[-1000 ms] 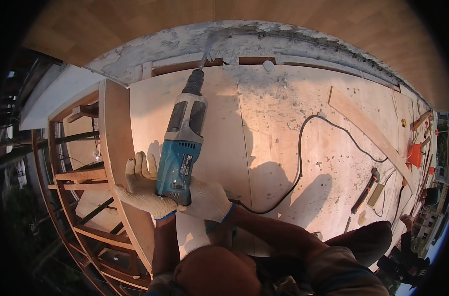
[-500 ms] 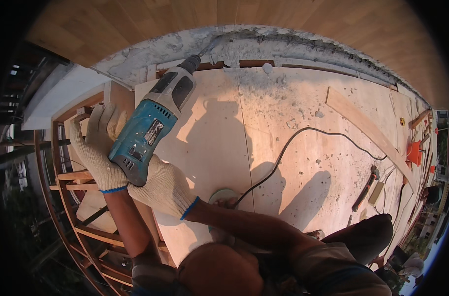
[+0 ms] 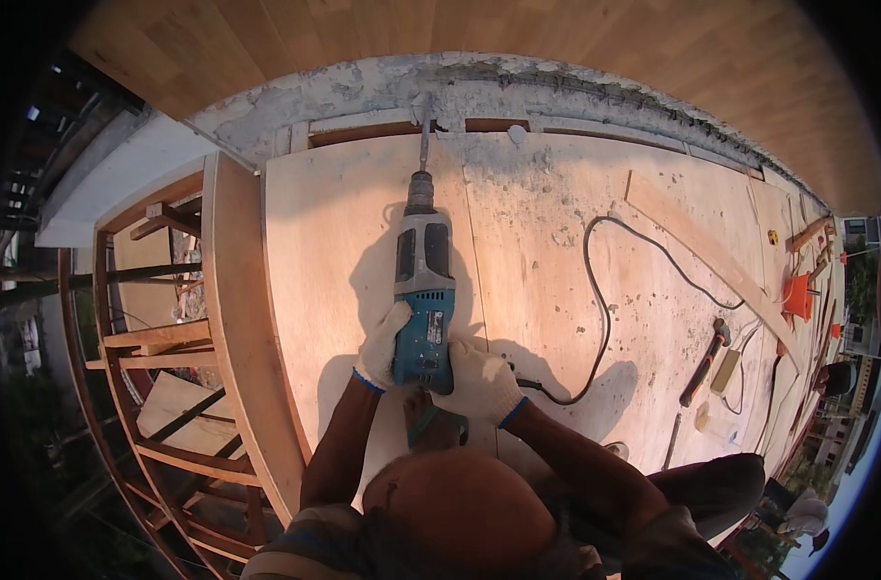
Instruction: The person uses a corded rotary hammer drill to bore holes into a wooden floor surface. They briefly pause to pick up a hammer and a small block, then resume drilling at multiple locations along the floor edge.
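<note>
A teal and grey hammer drill [image 3: 423, 333] points away from me, with a long metal bit [image 3: 424, 145] in its chuck. The bit's far end reaches the rough, chipped concrete strip [image 3: 363, 95], but I cannot tell whether it touches. My left hand [image 3: 386, 345], in a cream knit glove with a blue cuff, grips the left side of the drill's body. Around the rear of the tool, on its right, my right hand [image 3: 483, 383] is closed in a matching glove. The drill's own body and the gloves hide some fingers. A black cord [image 3: 610, 309] runs from behind my right hand.
Dusty rubble [image 3: 537, 184] lies across the plywood sheets [image 3: 334, 222]. To the right are a loose plank [image 3: 702, 256], a hammer [image 3: 705, 362] and an orange container [image 3: 798, 295]. Wooden framing [image 3: 179, 449] with gaps runs along the left. Another person [image 3: 806, 512] is at the far lower right.
The drill has swung from a rightward slant to nearly straight ahead and shifted right. My left hand, earlier spread beside the tool, now grips its side. The cord has shifted.
</note>
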Action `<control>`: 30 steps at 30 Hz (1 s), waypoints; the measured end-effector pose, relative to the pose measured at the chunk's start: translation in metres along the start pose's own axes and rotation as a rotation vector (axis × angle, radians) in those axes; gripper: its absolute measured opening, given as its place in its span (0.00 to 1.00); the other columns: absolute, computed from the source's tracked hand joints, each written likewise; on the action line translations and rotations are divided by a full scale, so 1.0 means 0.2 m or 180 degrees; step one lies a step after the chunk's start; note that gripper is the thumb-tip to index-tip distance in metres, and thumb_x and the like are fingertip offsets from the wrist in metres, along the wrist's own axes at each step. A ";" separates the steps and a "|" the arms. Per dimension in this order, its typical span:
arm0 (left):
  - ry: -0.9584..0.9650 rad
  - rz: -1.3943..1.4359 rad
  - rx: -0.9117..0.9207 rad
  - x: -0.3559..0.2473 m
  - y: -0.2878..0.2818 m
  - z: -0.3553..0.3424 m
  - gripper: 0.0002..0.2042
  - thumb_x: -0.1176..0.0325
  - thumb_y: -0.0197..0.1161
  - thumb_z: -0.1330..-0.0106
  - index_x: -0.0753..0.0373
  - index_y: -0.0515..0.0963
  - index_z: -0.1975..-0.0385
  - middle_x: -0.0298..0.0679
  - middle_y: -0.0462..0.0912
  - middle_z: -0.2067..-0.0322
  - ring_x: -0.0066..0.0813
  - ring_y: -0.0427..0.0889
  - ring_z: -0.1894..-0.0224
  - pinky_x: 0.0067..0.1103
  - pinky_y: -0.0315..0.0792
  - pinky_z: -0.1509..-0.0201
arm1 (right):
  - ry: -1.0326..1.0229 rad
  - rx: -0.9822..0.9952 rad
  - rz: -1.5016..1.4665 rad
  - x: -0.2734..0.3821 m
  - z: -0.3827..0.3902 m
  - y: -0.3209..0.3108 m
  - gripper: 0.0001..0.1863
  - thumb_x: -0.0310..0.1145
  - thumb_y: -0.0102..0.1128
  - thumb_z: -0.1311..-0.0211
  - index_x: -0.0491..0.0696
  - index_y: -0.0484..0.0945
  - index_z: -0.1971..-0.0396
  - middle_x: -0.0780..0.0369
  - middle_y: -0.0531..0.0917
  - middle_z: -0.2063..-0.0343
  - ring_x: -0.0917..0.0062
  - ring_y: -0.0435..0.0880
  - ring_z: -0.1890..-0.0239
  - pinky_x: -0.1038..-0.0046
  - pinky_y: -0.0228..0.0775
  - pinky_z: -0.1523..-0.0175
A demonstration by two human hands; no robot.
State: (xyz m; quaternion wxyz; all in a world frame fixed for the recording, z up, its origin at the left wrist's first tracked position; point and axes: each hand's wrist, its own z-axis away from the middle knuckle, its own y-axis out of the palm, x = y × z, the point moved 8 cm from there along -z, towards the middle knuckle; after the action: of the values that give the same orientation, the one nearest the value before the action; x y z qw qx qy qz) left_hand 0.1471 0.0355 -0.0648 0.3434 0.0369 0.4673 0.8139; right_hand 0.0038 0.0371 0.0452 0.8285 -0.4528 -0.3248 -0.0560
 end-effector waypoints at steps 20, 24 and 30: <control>0.1040 0.0571 -0.0004 -0.11 -0.07 0.17 0.48 0.27 0.57 0.22 0.69 0.70 0.22 0.56 0.82 0.31 0.47 0.86 0.33 0.42 0.84 0.29 | -0.0235 -0.0083 -0.0025 0.14 -0.06 0.04 0.30 0.54 0.79 0.42 0.42 0.81 0.58 0.50 0.90 0.67 0.51 0.93 0.64 0.52 0.87 0.57; 0.2352 0.1729 -0.0931 -0.18 -0.18 0.38 0.48 0.27 0.53 0.20 0.70 0.69 0.20 0.57 0.76 0.24 0.50 0.76 0.22 0.47 0.76 0.20 | -0.0293 0.0069 -0.0214 0.26 -0.11 0.09 0.30 0.53 0.77 0.39 0.40 0.78 0.58 0.50 0.90 0.68 0.50 0.93 0.65 0.51 0.87 0.58; 0.3034 0.1778 -0.1405 -0.39 -0.29 0.52 0.47 0.28 0.52 0.22 0.75 0.75 0.29 0.61 0.79 0.29 0.61 0.79 0.25 0.57 0.77 0.22 | -0.0272 0.0188 -0.0621 0.36 -0.22 0.30 0.29 0.51 0.77 0.37 0.39 0.78 0.57 0.46 0.90 0.69 0.48 0.94 0.64 0.50 0.86 0.57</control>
State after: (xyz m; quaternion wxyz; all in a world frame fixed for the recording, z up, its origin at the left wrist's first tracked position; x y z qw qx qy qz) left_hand 0.2767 0.0851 -0.0315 -0.1318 -0.2834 0.3623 0.8781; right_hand 0.1055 0.0516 0.0285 0.8175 -0.3963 -0.4039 -0.1074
